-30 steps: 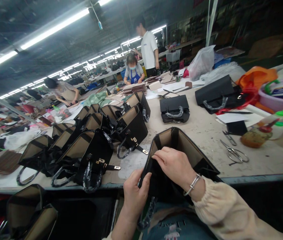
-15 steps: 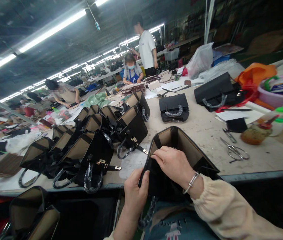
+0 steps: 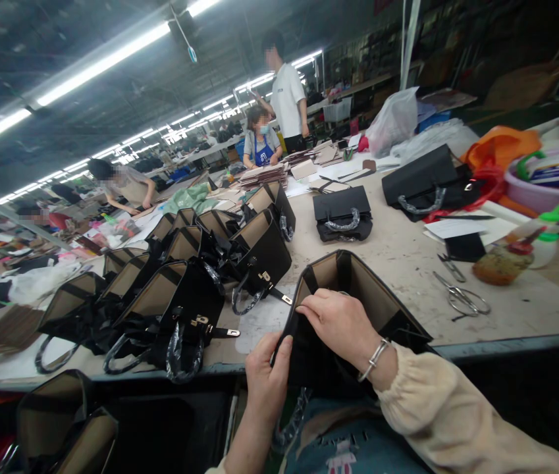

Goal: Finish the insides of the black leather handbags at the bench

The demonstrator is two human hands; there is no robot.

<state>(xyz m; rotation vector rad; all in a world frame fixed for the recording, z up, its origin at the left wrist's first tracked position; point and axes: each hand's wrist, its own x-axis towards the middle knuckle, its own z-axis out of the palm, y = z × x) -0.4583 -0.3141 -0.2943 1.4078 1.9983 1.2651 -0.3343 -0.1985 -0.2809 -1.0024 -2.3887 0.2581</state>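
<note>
A black handbag (image 3: pixel 382 289) with a tan lining stands open-topped at the table's front edge, close to my body. My left hand (image 3: pixel 268 365) grips its left edge low down, thumb on the near side and fingers behind. Higher on the same edge, my right hand (image 3: pixel 336 322) pinches the rim between thumb and fingertips; a silver bangle circles that wrist. A plastic-wrapped handle (image 3: pixel 295 418) hangs below the bag, over my lap. To the left stands another black handbag (image 3: pixel 187 306) with a gold clasp and a wrapped handle.
Several similar open bags crowd the left. Behind mine lies a closed black bag (image 3: pixel 342 212), with a larger one (image 3: pixel 422 178) farther right. Scissors (image 3: pixel 461 296), a glue bottle (image 3: pixel 504 263) and a purple basin (image 3: pixel 540 191) are on the right. Co-workers are across the table.
Both hands keep their hold on the bag's left edge and have barely shifted. In the background, the seated co-worker's head has turned.
</note>
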